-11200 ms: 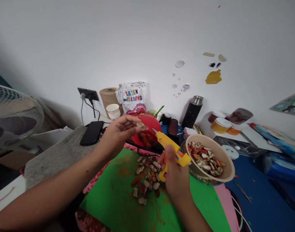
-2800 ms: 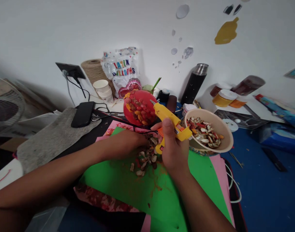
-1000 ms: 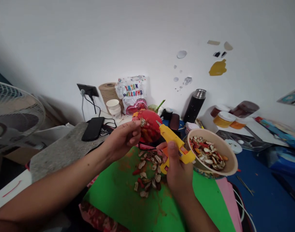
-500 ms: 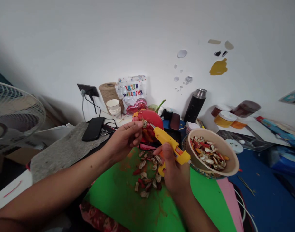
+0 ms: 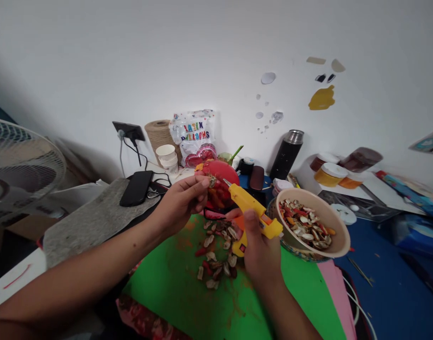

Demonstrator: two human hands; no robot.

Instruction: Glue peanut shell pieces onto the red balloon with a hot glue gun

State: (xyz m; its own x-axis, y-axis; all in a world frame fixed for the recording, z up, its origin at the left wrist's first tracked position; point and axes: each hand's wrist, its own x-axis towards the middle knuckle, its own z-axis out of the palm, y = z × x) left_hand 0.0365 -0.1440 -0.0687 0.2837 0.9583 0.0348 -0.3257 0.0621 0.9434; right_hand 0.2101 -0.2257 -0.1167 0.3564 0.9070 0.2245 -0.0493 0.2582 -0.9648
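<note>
My right hand (image 5: 261, 252) is wrapped round a yellow glue gun (image 5: 250, 203), its metal nozzle aimed up and left. Between the thumb and fingertips of my left hand (image 5: 186, 200) is a small shell piece (image 5: 212, 181), close to the nozzle but apart from it. Behind them stands a red balloon (image 5: 223, 171) with red and orange pieces stuck on its lower part. Loose shell pieces (image 5: 212, 256), some pale and some red, lie on the green sheet (image 5: 167, 283) below my hands.
To the right, a beige bowl (image 5: 339, 222) holds more pale, red and orange shells. A black flask (image 5: 287, 153), paint jars (image 5: 330, 174), paper cups (image 5: 167, 156), twine (image 5: 156, 132) and a balloon bag (image 5: 195, 134) stand by the wall. At left are a phone (image 5: 136, 189) and a fan (image 5: 25, 165).
The glue gun in my right hand has drawn slightly right and down, its nozzle now farther from the shell piece. My left hand has barely moved.
</note>
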